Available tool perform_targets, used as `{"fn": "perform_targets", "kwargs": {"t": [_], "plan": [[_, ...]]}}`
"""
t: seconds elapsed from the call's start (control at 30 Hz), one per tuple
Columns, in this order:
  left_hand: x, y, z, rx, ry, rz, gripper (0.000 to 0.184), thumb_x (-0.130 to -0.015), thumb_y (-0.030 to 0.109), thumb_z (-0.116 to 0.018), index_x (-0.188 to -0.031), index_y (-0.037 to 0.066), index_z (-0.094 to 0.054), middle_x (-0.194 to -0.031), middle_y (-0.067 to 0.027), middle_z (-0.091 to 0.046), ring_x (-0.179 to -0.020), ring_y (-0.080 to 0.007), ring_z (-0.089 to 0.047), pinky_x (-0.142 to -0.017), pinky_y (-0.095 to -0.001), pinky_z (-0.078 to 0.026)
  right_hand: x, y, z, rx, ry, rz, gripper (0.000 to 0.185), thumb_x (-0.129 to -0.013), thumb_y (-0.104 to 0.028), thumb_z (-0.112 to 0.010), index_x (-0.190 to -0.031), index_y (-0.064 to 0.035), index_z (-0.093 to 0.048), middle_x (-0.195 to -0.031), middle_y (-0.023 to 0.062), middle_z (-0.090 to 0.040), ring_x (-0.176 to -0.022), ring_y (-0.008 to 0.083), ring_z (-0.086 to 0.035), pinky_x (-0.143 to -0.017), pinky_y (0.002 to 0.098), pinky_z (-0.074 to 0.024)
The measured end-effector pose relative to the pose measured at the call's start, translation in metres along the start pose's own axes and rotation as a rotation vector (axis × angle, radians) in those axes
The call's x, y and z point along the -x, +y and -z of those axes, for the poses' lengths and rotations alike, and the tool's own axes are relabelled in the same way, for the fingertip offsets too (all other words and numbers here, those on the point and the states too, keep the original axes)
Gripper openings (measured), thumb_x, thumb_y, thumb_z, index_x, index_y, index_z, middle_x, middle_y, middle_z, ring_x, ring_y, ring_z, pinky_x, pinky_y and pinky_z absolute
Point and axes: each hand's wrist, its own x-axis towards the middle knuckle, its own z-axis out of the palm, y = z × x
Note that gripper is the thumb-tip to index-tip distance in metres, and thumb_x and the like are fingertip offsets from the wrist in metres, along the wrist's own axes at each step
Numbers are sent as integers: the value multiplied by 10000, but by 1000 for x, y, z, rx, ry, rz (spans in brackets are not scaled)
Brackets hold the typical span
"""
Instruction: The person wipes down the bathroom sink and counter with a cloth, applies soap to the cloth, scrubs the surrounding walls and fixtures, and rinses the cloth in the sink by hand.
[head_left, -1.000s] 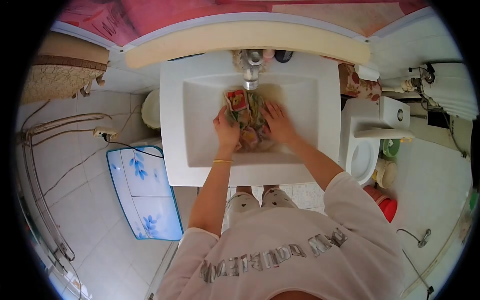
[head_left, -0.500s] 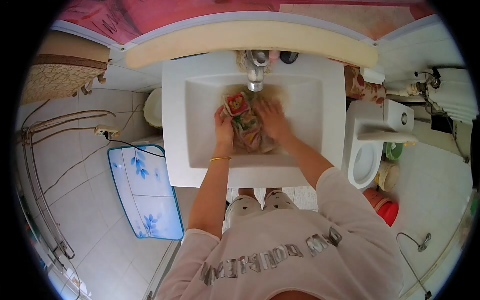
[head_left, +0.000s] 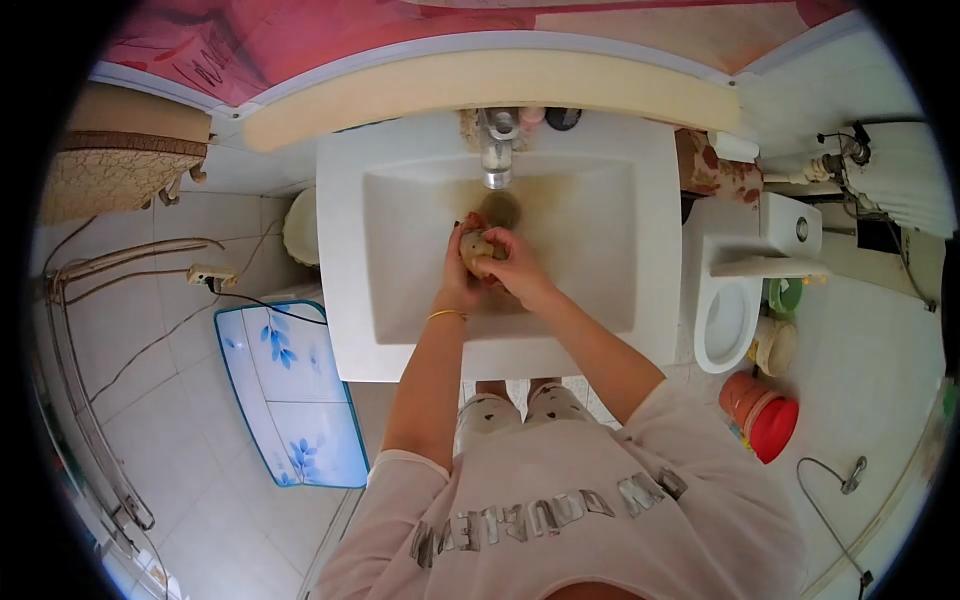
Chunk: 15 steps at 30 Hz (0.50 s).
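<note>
A wet, patterned cloth (head_left: 478,252), yellowish with bits of red, is bunched up between my two hands over the white sink (head_left: 400,300). My left hand (head_left: 459,268) wraps it from the left side. From the right, my right hand (head_left: 516,268) curls its fingers over the bundle. Most of the cloth is covered by my fingers, so its full shape is hidden. Just beyond my hands is the metal faucet (head_left: 496,160), above brownish water (head_left: 545,205) in the basin.
To the right stand a white toilet (head_left: 727,320) and a red bucket (head_left: 772,428). A blue-flowered panel (head_left: 292,395) is on the left, near a power socket (head_left: 212,274) with a black cord. Small items (head_left: 563,118) sit behind the faucet.
The cloth, spread flat in the basin before, is now gathered into a small bundle. My right hand has moved from lying flat on the right to gripping it beside my left hand.
</note>
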Motion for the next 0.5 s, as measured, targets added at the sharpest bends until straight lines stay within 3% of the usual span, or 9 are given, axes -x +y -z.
{"fn": "perform_targets", "kwargs": {"t": [0.07, 0.13, 0.27, 0.37, 0.43, 0.5], "plan": [[13, 4, -14, -80, 4, -44, 468, -969, 475, -424, -1297, 158, -523, -1192, -34, -600, -1063, -233, -588, -876, -411, -507, 22, -18, 1, -4, -47, 133, 391, -783, -41, -669, -1137, -16, -505, -1049, 62, -549, -949, 167, -562, -795, 287, -494], [26, 9, -18, -212, -18, -76, 469, -968, 473, -428, -1293, 150, -526, -1187, -46, -605, -1066, -237, -592, -879, -406, -512, 27, -26, 21, -206, 7, 159, 424, -793, -50, -673, -1167, -14, -477, -1093, 80, -534, -992, 174, -545, -811, 301, -499], [67, 20, -55, -19, -151, -44, 499, -973, 475, -427, -1299, 105, -510, -1207, -81, -593, -1108, -249, -577, -897, -423, -519, 39, -40, 27, -239, 133, 396, 532, -792, -122, -717, -1227, -41, -422, -1190, 117, -485, -1066, 191, -510, -848, 338, -495], [98, 25, -93, 150, -233, 8, 494, -982, 452, -436, -1295, 75, -504, -1201, -99, -588, -1121, -254, -571, -908, -420, -522, 49, -38, -1, 206, 128, 766, 653, -748, -238, -789, -1239, -60, -398, -1197, 141, -462, -1064, 254, -530, -856, 378, -495], [103, 24, -103, 278, -211, 5, 470, -991, 428, -443, -1280, 63, -509, -1164, -95, -594, -1099, -242, -581, -898, -396, -530, 56, -51, -10, 465, 215, 846, 674, -711, -294, -820, -1210, -68, -428, -1161, 154, -459, -1029, 296, -545, -836, 401, -498], [103, 22, -95, 154, -208, -14, 486, -971, 492, -452, -1275, 122, -534, -1203, -67, -607, -1115, -232, -587, -935, -392, -504, 61, -57, -14, 607, 258, 852, 672, -689, -345, -836, -1178, -77, -462, -1127, 159, -455, -988, 326, -555, -816, 419, -499]]}}
